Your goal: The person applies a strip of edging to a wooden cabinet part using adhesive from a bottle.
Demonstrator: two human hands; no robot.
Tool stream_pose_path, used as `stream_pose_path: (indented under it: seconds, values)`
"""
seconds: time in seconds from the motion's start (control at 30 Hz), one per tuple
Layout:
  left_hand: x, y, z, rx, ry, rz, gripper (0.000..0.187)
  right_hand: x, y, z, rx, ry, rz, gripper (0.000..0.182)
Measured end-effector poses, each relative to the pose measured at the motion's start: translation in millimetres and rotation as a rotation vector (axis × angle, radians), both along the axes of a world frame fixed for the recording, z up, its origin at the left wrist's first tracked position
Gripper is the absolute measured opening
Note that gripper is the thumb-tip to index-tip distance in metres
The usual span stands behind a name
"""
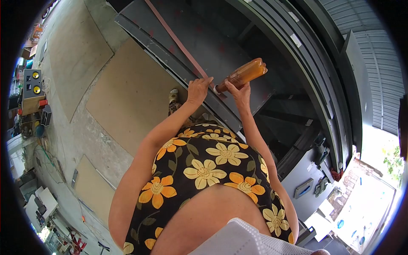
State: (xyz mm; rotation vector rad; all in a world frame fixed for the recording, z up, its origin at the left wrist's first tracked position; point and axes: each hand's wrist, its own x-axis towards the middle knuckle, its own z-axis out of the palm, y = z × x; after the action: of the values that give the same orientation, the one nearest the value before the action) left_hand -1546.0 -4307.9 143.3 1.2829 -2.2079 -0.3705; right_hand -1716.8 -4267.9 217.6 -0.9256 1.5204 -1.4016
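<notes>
A plastic bottle (245, 73) of orange-brown liquid is held tilted in my right hand (241, 94), its neck pointing down and left. The bottle's mouth is close to the end of a long, narrow pinkish strip (180, 44), which lies across a dark metal panel (229, 40). My left hand (198, 90) is at the panel's near edge, its fingers pinched on the strip close to the bottle's mouth.
Dark metal frames (293, 38) rise at the right. Flat brown boards (131, 91) lie on the concrete floor at the left. A shoe (174, 95) shows below the panel edge. A speaker (33, 83) stands at the far left, and a grey cabinet (304, 187) at the lower right.
</notes>
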Motion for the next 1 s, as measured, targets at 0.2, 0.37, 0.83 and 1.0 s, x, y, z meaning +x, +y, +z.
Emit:
stream_pose_path:
  seconds: [0.2, 0.37, 0.83, 1.0]
  values:
    - [2.0, 5.0, 10.9, 0.140, 0.301, -0.024, 0.034, -10.1, -1.8, -20.5, 0.105, -0.569, -0.071, 0.041]
    - [3.6, 7.6, 27.9, 0.189, 0.418, -0.042, 0.030, -16.9, 2.0, -17.3, 0.207, -0.867, -0.076, 0.037]
    - [13.5, 17.8, 35.8, 0.258, 0.601, 0.004, 0.028, -21.2, 4.3, 2.7, 0.170, -1.145, -0.186, 0.036]
    - [15.8, 22.1, 51.5, 0.381, 0.637, 0.090, 0.027, -17.2, 6.8, 2.5, 0.169, -1.186, -0.224, 0.040]
